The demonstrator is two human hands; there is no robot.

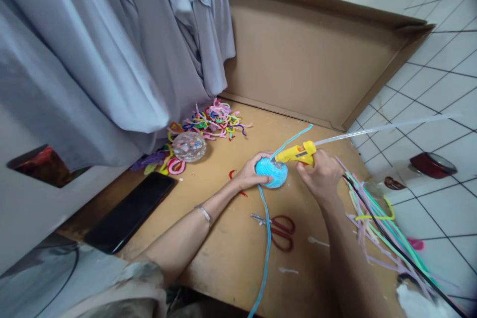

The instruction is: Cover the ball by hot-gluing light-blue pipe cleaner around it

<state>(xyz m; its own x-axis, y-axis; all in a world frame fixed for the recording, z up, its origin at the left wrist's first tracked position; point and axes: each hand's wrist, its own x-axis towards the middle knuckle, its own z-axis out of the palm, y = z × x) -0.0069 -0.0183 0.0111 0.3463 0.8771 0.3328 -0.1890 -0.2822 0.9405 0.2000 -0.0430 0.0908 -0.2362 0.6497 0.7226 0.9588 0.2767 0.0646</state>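
The surface [223, 268] spreads beneath the round blue ball [278, 175]. Right of the ball, the right hand [322, 174] wraps its fingers around the yellow glue gun [296, 152], likely to aim it: its long axis runs roughly sideways, nozzle pointing left at the ball's top. At the ball's left, the left hand [251, 174] curls its fingers around it, seemingly for steadiness. The blue strand [269, 238] leaves the ball's near side.

Scissors [281, 231] and blue strand [268, 243] obstruct the near tabletop [223, 268].
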